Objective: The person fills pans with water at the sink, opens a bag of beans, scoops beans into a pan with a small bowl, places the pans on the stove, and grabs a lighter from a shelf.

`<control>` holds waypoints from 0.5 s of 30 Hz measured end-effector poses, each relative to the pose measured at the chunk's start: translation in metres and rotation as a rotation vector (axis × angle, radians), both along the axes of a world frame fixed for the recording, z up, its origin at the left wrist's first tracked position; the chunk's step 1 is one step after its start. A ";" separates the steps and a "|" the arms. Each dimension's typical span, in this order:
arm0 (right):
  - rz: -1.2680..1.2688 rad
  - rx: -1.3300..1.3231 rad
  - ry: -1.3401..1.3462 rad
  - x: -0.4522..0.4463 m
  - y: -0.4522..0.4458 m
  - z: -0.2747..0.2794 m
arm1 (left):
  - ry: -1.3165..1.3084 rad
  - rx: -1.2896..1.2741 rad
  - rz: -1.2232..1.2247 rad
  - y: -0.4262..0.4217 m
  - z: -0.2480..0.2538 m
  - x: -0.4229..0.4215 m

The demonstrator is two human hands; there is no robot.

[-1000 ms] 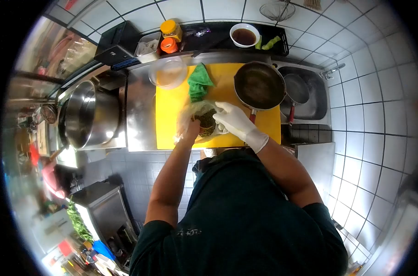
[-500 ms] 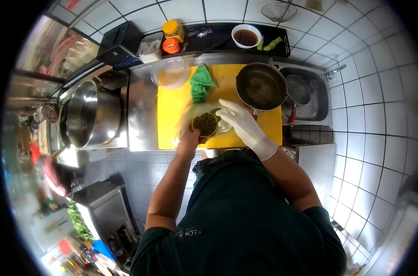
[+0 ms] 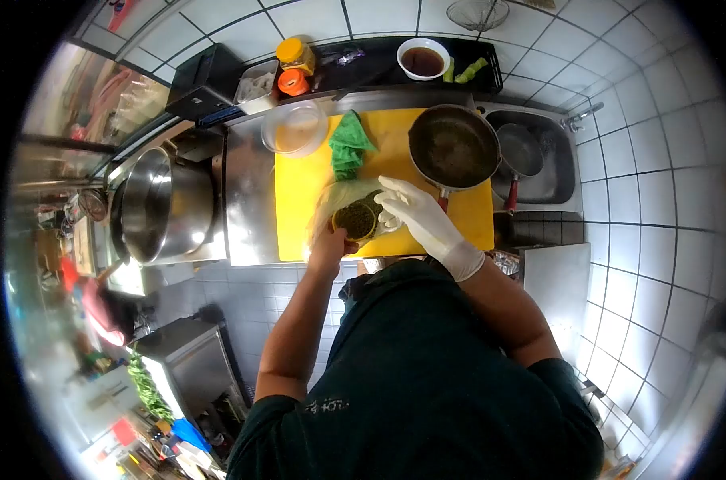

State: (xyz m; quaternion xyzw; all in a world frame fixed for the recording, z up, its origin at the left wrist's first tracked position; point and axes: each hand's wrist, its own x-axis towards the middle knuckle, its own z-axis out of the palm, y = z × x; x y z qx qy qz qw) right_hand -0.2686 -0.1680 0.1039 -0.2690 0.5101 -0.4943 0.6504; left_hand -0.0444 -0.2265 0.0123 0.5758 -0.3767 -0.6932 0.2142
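My bare left hand [image 3: 331, 244] grips a round yellow-rimmed cup [image 3: 355, 220] filled with small dark green bits. The cup is at the mouth of a clear plastic bag [image 3: 323, 206] that lies on the yellow cutting board [image 3: 299, 180]. More dark green stuff shows in the bag beside the cup. My right hand [image 3: 415, 216], in a white glove, is at the bag's right side, its fingers bent around the bag's edge. A crumpled green cloth [image 3: 348, 146] lies just beyond the bag.
A dark pan [image 3: 453, 148] rests on the board's right part, beside a sink [image 3: 559, 180] holding a smaller pan [image 3: 519, 150]. A clear bowl [image 3: 295, 128] stands at the board's back left. Behind are jars [image 3: 295, 56] and a white bowl of brown liquid [image 3: 423, 60]. A large pot [image 3: 171, 204] stands left.
The cup has come up into clearer view in my left hand, its open top now facing the camera. My gloved right hand has shifted slightly right and its fingers have loosened a little.
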 end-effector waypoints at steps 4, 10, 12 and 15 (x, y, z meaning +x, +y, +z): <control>-0.005 0.005 -0.053 -0.002 0.000 -0.002 | 0.029 -0.023 -0.025 0.007 0.004 0.003; -0.010 0.019 -0.036 -0.012 0.001 0.003 | 0.023 -0.002 -0.063 0.018 0.046 0.006; -0.025 -0.002 -0.060 -0.019 0.004 0.005 | 0.017 -0.036 -0.084 0.018 0.065 0.004; -0.037 -0.105 0.034 -0.028 0.013 -0.015 | 0.023 -0.132 -0.106 0.012 0.095 -0.006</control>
